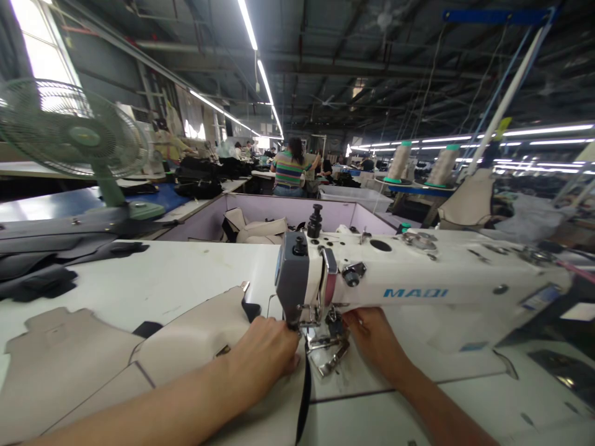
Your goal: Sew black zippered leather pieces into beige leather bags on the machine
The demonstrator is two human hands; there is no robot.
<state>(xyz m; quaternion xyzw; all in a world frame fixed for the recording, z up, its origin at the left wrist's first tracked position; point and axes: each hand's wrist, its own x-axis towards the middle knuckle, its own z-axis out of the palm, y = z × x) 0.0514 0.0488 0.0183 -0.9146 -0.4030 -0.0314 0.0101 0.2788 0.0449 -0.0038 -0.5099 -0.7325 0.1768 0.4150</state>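
Observation:
A white sewing machine (413,279) stands over the pale table. Beige panels with dark edging (190,334) spread across the left side and reach up to the needle area. My left hand (269,347) rests on the beige material just left of the presser foot, its fingers curled down; the fingertips are hidden. On the other side of the needle, my right hand (369,331) is under the machine arm, thumb and fingers pinched together beside the metal guide (332,356). What that pinch holds, if anything, is too small to make out.
Dark pieces (37,260) lie stacked at the left edge, near a green fan (83,133). Behind the table is a lilac-walled bin (297,206) with beige pieces. Thread cones (398,162) stand at the back right. A person in a striped top (289,168) is farther off.

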